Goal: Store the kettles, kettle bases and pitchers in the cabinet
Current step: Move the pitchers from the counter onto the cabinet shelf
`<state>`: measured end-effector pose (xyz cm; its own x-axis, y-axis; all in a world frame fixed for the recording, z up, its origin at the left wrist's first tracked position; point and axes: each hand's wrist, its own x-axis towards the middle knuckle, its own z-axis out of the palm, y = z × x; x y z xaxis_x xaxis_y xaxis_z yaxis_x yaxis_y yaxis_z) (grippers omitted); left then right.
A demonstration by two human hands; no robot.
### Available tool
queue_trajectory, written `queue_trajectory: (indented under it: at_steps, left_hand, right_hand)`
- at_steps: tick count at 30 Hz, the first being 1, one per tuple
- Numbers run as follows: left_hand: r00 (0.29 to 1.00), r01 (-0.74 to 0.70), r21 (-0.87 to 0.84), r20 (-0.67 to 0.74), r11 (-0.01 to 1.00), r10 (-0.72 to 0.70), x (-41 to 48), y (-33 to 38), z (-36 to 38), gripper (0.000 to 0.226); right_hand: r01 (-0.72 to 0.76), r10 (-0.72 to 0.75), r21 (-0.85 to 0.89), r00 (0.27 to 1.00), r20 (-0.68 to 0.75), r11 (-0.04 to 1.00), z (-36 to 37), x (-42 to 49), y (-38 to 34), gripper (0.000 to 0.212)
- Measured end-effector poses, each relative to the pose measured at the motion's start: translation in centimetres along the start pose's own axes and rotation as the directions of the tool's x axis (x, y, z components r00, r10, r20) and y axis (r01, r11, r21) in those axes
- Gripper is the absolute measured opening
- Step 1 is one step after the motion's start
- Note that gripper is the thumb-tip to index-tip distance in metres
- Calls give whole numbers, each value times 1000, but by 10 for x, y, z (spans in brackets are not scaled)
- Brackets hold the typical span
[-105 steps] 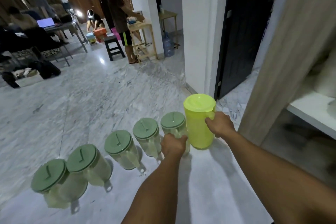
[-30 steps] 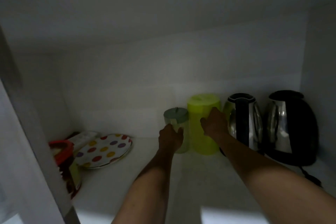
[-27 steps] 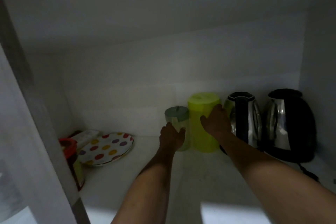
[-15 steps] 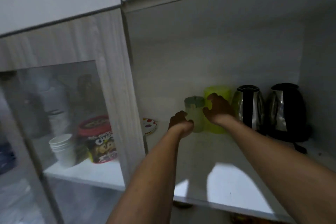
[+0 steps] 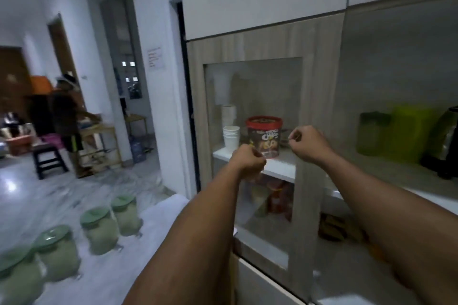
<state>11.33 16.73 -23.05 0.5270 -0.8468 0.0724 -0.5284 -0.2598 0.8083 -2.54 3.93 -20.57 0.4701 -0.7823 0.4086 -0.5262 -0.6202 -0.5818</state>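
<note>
Inside the open cabinet at right, a lime-yellow pitcher (image 5: 406, 131) stands on the white shelf (image 5: 421, 195) beside a small clear pitcher with a green lid (image 5: 371, 131). A steel kettle (image 5: 446, 141) sits at the right edge, partly cut off. Several more green-lidded pitchers (image 5: 101, 230) stand in a row on the white surface at lower left. My left hand (image 5: 247, 161) and my right hand (image 5: 307, 142) are both loosely fisted and hold nothing, in front of the cabinet's glass door (image 5: 252, 96), away from the pitchers.
Behind the glass door are a red-lidded snack tub (image 5: 264, 137) and stacked white cups (image 5: 231, 136). A person (image 5: 67, 121) stands at a wooden rack at far left, near a black stool (image 5: 48, 160). A dark doorway (image 5: 188, 106) borders the cabinet.
Both hands let go of the two pitchers on the shelf and pulled back out of the cabinet. My view swung left toward the floor row of pitchers.
</note>
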Motion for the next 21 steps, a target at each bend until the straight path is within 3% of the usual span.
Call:
queue_trajectory:
  at_steps: [4,7,11,16,21]
  left_hand:
    - [967,175,1,-188,985,-172,-54,-89,-105,23]
    - [893,308,-2,-345,951,-289,-98,-159,-168,23]
    - [777,456,-33,-473,889,-416,-138,-244,-224,24]
    - [675,592,-53,-513,804,-530,-126,-349,-256,12]
    - [592,695,-143,-443,705,-673,-58,-451,-260,17]
  right_hand:
    - [171,-178,56,968,178,984,95,-19,-111,13]
    - [257,-287,134,901,326,957,170,-41,-190,13]
    - [261,-359,264,813,458,929,267,-69,-261,26]
    - [158,-308,291,739,598,944,393,-66,-290,31]
    - [-9,-146,208,681,717,978,531,-27,-281,58]
